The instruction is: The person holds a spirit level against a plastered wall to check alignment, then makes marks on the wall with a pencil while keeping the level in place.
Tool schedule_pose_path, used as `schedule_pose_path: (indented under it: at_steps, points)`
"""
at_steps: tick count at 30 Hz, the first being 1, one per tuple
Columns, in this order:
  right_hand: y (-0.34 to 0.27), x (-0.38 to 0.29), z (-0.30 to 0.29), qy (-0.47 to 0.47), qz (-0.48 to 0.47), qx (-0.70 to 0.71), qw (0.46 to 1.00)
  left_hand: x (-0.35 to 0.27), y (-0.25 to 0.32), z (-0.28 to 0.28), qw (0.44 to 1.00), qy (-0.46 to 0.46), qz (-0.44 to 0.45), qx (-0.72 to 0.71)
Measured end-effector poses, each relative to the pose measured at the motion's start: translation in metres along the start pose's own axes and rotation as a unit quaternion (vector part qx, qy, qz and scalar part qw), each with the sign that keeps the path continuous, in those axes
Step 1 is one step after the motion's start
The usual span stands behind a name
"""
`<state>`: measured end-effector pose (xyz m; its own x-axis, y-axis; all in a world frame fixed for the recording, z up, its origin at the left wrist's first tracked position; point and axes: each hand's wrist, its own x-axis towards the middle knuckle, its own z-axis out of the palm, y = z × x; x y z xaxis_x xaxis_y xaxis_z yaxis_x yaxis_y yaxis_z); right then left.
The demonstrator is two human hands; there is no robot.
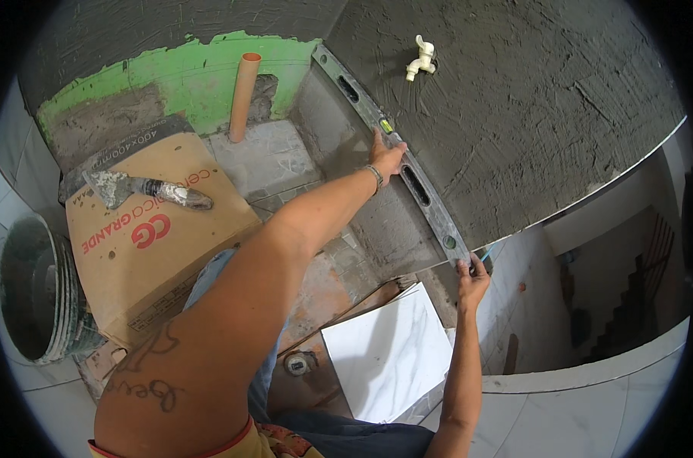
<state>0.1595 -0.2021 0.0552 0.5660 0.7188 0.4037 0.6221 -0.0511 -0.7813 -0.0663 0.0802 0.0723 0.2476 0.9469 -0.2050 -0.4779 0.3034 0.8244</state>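
A metal spirit level (435, 207) lies against the wall along the lower edge of the dark, scored mortar (529, 114). With its fingers spread on the level's middle, near the yellow-green vial, my left hand (387, 157) presses and grips the bar. My right hand (472, 277) pinches the near end of the level between thumb and fingers, beside the wall's corner. Below the bar, a smoother grey band of wall (346, 143) shows. A cream plastic tap (422, 60) sticks out of the mortar above the level.
An orange pipe (244, 97) stands upright near the green-painted wall (209, 68). On a cardboard tile box (180, 160) lies a mortar-crusted scraper (146, 189). Stacked dark buckets (60, 292) stand at the left. White marbled tiles (389, 349) lie by my legs, near a round floor drain (296, 364).
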Motion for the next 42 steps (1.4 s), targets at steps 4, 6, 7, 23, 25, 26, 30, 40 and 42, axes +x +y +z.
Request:
schedule_pose_path:
  at_steps: [4,6,7,23,25,26,30,40,42]
  points:
    - [0.02,0.007,-0.001,0.014,-0.034,-0.038,0.999,0.013,-0.009,-0.002,0.999,-0.024,0.01,-0.032]
    - [0.026,0.011,-0.003,0.016,-0.077,-0.043,0.996,0.019,-0.017,-0.006,0.998,-0.043,0.021,-0.05]
    - [0.026,0.01,-0.003,0.021,-0.09,-0.038,0.995,0.016,-0.018,-0.003,0.997,-0.054,0.022,-0.056]
    - [0.004,0.003,0.002,0.027,-0.02,-0.031,0.999,0.016,-0.009,0.0,0.999,-0.031,0.009,-0.001]
    - [0.001,0.002,0.002,0.03,-0.028,-0.054,0.998,0.016,-0.009,-0.001,0.999,-0.033,0.009,-0.002]
    - [-0.002,0.002,0.002,0.029,-0.03,-0.054,0.998,0.017,-0.009,-0.001,0.999,-0.035,0.009,-0.002]
    - [-0.01,0.001,0.004,0.02,-0.012,-0.086,0.996,0.015,-0.006,-0.003,1.0,-0.011,0.018,0.001]
    - [-0.024,0.008,0.022,-0.03,-0.031,-0.072,0.997,0.075,-0.039,-0.013,0.985,0.127,0.113,-0.021]
    - [-0.015,0.006,0.018,-0.035,-0.027,-0.076,0.996,0.064,-0.043,-0.002,0.99,0.119,0.079,-0.021]
